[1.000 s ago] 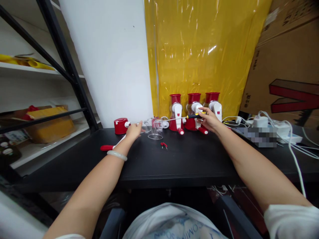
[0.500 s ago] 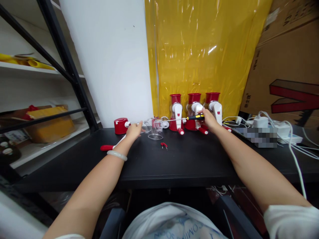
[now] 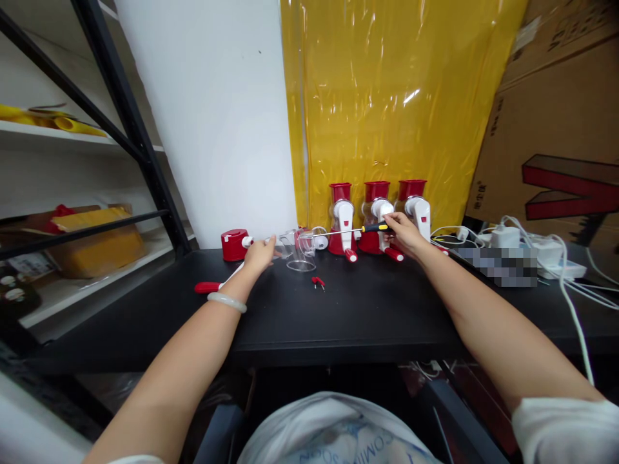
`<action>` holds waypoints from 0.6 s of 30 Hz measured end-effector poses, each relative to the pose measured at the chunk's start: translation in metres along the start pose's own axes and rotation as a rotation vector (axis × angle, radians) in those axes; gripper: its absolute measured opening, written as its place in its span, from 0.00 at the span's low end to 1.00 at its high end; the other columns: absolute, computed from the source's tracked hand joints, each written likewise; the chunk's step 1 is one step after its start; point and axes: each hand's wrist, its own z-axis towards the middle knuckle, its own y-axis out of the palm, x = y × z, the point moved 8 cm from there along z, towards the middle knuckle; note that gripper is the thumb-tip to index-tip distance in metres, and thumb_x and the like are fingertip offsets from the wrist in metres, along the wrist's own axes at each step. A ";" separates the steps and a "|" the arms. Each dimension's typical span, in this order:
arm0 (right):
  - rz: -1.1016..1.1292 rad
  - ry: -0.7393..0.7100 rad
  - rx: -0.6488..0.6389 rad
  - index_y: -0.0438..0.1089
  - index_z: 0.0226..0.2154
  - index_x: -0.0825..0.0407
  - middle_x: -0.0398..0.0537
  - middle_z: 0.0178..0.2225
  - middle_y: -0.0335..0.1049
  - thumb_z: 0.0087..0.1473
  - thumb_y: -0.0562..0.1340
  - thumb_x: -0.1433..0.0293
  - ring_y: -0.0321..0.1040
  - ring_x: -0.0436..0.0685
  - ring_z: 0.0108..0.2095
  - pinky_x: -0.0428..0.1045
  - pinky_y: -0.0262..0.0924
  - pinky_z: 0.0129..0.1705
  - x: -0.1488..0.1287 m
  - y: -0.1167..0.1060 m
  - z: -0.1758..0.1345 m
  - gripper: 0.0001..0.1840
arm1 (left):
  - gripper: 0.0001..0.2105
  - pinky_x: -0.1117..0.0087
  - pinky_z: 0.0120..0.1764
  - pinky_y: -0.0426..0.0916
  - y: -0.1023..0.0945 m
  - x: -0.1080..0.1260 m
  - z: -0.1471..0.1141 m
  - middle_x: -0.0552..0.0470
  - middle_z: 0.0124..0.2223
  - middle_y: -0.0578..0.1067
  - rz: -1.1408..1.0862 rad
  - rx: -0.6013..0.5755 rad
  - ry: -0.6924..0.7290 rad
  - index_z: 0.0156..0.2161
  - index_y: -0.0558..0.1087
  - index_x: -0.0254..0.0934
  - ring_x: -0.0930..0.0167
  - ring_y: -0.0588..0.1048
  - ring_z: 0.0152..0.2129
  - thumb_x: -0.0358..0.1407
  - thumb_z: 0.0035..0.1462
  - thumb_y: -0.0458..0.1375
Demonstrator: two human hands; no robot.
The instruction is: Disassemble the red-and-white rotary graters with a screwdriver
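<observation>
My left hand [image 3: 260, 255] is closed on the left end of a clear plastic grater body [image 3: 292, 245], which is at the table's middle. My right hand [image 3: 405, 233] grips a screwdriver [image 3: 374, 227] by the end of its black and yellow handle. The shaft lies level, its tip at the right side of the clear body; the exact contact point is too small to tell. Two small red pieces with metal pins [image 3: 318, 281] lie in front. Beside my left hand are a red round base [image 3: 234, 245] and a crank with a red handle [image 3: 207, 287].
Three red-and-white rotary graters [image 3: 341, 222] stand along the back, close to my right hand. On the right are white chargers and cables [image 3: 546, 248] beside a blurred-out flat object [image 3: 503, 266]. A black shelf rack [image 3: 130, 129] borders the black table [image 3: 338, 328] on the left.
My right hand's fingers have shifted their grip at the end of the screwdriver handle. The screwdriver, the clear body and my left hand stay almost in place.
</observation>
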 end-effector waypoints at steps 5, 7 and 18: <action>0.071 -0.005 -0.021 0.64 0.38 0.45 0.39 0.32 0.67 0.41 0.71 0.62 0.66 0.48 0.27 0.44 0.62 0.24 -0.005 0.001 -0.003 0.22 | 0.24 0.70 0.29 0.73 0.002 -0.001 0.002 0.43 0.36 0.82 -0.052 -0.030 0.013 0.34 0.77 0.34 0.63 0.81 0.30 0.51 0.62 0.46; 0.098 -0.025 -0.029 0.65 0.38 0.45 0.39 0.35 0.65 0.39 0.72 0.64 0.66 0.48 0.29 0.44 0.63 0.26 -0.009 0.002 -0.005 0.23 | 0.24 0.70 0.29 0.73 0.002 -0.001 0.002 0.44 0.36 0.82 -0.058 -0.029 0.010 0.34 0.76 0.35 0.63 0.81 0.30 0.51 0.62 0.47; 0.178 0.031 -0.048 0.64 0.37 0.44 0.39 0.30 0.66 0.37 0.67 0.72 0.67 0.51 0.31 0.47 0.65 0.30 -0.011 0.005 -0.008 0.21 | 0.24 0.71 0.28 0.73 0.002 0.001 -0.001 0.43 0.37 0.82 -0.071 -0.037 0.005 0.36 0.77 0.34 0.63 0.81 0.29 0.51 0.61 0.47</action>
